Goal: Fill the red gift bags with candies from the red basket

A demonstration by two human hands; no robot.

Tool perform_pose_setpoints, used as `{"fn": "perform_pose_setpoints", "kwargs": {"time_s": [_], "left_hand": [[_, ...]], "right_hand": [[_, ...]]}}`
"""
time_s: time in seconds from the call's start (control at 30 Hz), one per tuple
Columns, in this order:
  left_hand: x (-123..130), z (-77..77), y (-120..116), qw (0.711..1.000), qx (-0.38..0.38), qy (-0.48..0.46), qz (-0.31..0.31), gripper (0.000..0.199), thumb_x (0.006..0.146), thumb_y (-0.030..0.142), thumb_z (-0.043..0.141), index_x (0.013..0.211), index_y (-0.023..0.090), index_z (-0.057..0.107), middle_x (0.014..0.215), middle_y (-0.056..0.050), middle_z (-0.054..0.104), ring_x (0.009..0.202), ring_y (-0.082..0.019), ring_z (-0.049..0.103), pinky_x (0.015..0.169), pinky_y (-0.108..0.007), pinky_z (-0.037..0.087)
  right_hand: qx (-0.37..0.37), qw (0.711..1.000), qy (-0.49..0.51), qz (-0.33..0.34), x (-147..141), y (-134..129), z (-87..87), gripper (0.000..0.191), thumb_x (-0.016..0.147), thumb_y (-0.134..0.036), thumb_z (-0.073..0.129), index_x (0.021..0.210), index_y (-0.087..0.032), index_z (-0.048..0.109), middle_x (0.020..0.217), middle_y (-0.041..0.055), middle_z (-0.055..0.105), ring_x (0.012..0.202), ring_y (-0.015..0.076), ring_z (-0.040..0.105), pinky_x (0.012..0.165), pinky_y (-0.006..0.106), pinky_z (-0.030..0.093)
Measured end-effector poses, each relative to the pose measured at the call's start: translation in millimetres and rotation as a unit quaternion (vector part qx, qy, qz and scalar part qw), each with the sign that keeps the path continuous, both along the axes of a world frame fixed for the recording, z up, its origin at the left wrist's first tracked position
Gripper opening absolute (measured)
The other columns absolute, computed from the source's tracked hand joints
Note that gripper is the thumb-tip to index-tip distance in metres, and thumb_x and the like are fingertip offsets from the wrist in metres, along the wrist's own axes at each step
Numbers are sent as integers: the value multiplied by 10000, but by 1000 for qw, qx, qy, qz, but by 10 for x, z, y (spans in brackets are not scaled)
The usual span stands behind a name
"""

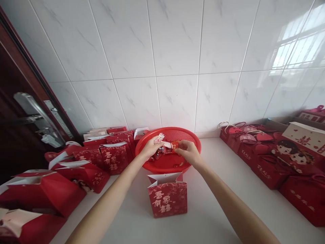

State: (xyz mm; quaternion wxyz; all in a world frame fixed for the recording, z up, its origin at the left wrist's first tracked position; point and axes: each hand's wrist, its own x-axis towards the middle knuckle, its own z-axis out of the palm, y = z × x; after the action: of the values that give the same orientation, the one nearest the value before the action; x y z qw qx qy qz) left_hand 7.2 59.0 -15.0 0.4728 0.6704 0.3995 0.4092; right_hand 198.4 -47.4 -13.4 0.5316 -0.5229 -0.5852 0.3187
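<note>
In the middle of the frame, wrapped sweets [160, 137] sit in the left hand [151, 147], its fingers closed on them, over a red basket [162, 167]. Apart from it, the right hand [189, 151] touches an orange packet [174, 145]; I cannot tell whether it grips. At lower centre an open-topped bag [169, 200] stands upright; red bags [115, 157] crowd the left, boxes [264, 173] the right.

This looks like a room in a home, perhaps a kitchen: glossy marble-veined tiles [177, 51] line the wall and carry the reflection of a barred window [289, 52], a dark reddish door [12, 74] has a metal lever handle [30, 103], and a red plastic colander [165, 166] stands on a white surface [208, 210].
</note>
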Motion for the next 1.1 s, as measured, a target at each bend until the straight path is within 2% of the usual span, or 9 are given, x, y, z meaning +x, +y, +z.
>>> {"fn": "perform_pose_setpoints", "kwargs": {"time_s": [0.1,0.2,0.37,0.47,0.67,0.8,0.93,1.0,1.1], "left_hand": [[-15,-15,23,1000,-8,7,20,607,616,465,894,1114,173,707,1227,-132,733,1251,-348,612,1062,-433,458],[-4,17,4,1000,-6,9,12,432,636,461,871,954,192,752,1118,-90,776,1174,-322,654,1036,-406,480],[120,108,-49,1000,24,3,6,303,691,466,805,812,193,754,975,-46,790,1098,-301,674,1007,-399,493],[250,156,-68,998,53,-9,24,274,742,420,760,869,177,750,1002,-67,780,1064,-283,679,982,-386,506],[498,268,-166,994,97,-30,48,257,838,355,669,993,160,734,1099,-102,753,1065,-278,672,970,-401,523],[581,332,-292,995,98,-35,11,229,834,313,668,1001,170,729,1140,-100,749,1121,-276,661,1020,-402,501],[572,363,-352,996,78,-38,-29,284,803,305,688,1048,163,716,1167,-111,739,1135,-276,659,992,-397,518],[540,377,-349,996,57,-53,-42,337,779,286,701,1091,158,703,1161,-111,733,1121,-270,661,951,-381,533],[481,401,-334,993,6,-82,-81,442,718,252,756,1146,162,690,1085,-91,729,1003,-242,686,828,-336,557]], "right_hand": [[-13,999,49,5,1,-21,48,195,691,-365,665,729,-192,584,678,-4,628,656,161,577,590,268,436],[-26,995,94,9,-12,-60,108,236,683,-389,698,699,-192,569,668,-9,633,632,147,578,580,256,447],[-55,982,174,52,-62,-109,181,268,662,-383,749,677,-197,556,718,1,659,732,168,640,665,269,525],[-72,974,203,72,-85,-116,188,256,641,-346,774,720,-198,580,768,15,674,810,188,663,709,286,566],[-79,963,246,82,-85,-116,177,273,671,-318,806,725,-193,569,785,16,693,812,178,685,771,321,609],[-74,947,309,43,-88,-87,165,283,714,-275,812,768,-193,546,813,5,693,757,175,726,756,328,629],[-80,932,353,8,-106,-62,177,270,774,-205,776,801,-197,508,808,3,689,665,162,733,687,313,638],[-79,930,360,-4,-115,-60,190,269,786,-195,763,824,-205,497,790,-1,690,649,161,725,654,307,633],[-75,929,361,-22,-115,-62,200,282,763,-195,775,889,-208,524,804,8,709,680,165,714,642,297,619]]}}
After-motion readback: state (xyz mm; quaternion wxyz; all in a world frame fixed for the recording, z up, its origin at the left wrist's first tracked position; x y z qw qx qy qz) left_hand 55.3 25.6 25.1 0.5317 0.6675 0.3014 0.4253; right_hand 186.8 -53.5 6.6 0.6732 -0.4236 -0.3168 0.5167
